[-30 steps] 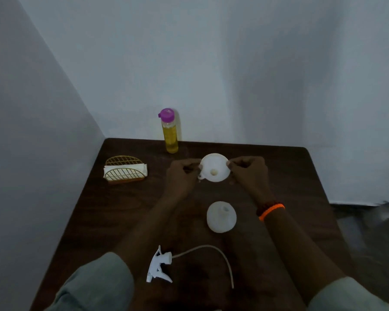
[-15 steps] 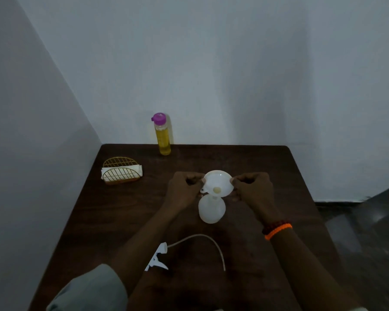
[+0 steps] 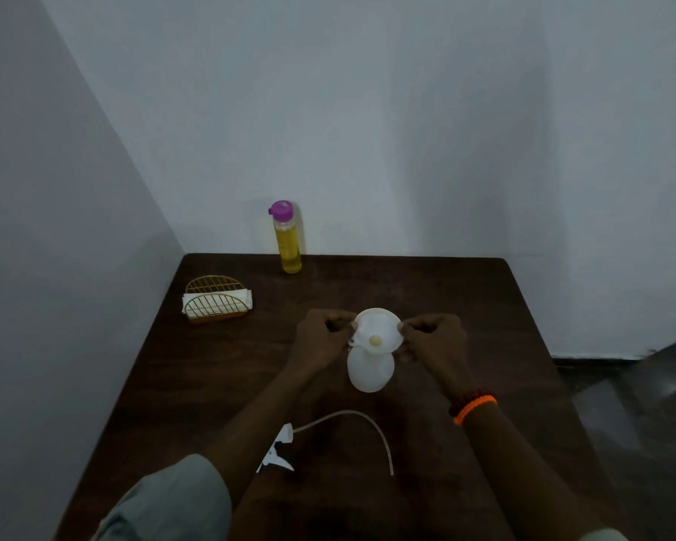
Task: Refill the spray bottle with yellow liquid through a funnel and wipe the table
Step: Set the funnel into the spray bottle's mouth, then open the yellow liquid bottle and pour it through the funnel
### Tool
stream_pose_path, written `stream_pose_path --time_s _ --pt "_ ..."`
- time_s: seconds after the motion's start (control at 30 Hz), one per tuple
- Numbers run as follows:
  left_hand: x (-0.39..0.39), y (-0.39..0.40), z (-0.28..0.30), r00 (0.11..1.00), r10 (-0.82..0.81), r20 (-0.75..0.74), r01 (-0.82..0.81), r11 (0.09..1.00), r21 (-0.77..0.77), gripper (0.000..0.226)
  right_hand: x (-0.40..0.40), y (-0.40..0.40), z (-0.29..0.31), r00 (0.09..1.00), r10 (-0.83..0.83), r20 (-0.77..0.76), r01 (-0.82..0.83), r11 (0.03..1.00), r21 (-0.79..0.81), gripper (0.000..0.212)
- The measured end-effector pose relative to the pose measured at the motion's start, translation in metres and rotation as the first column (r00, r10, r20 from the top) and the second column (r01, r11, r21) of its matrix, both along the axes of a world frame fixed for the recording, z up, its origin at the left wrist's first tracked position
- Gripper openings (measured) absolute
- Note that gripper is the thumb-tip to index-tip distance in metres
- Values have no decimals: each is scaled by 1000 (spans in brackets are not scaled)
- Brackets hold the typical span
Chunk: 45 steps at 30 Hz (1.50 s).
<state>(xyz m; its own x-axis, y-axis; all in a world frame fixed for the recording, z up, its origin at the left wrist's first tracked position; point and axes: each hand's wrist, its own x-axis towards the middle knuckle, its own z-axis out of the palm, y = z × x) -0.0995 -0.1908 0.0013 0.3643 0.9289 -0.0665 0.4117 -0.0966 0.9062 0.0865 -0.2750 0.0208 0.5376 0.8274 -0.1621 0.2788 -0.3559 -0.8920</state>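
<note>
**Funnel held over the bottle mouth**

We see a round white plastic funnel (image 3: 377, 331) sitting at the neck of a bulbous, translucent white spray bottle (image 3: 369, 370), which stands upright near the middle of a dark, wood-grained table (image 3: 465, 298). Our left hand (image 3: 322, 339) pinches the funnel's left rim with curled fingers, and our right hand (image 3: 434, 339) pinches the right rim the same way; whether the spout is fully seated in the neck we cannot tell.

Nearer to us than the bottle lies the white trigger spray head (image 3: 278, 452) on its side, its thin, flexible dip tube (image 3: 361, 417) curving in an arch across the tabletop. Beyond the bottle, against the pale wall, stands a slim, clear cylindrical bottle of yellow liquid (image 3: 287, 244) with a purple cap. Beyond and to the left of the spray bottle sits a gold wire napkin holder (image 3: 215, 302) with half-round grids, holding folded white napkins. An orange band (image 3: 475, 410) and dark beads circle the right wrist.
</note>
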Motion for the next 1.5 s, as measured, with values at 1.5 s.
stream_pose_path --time_s 1.5 --pt "-62 242 9 918 331 -218 -289 935 203 69 -16 305 -60 633 739 230 -647 669 -367 77"
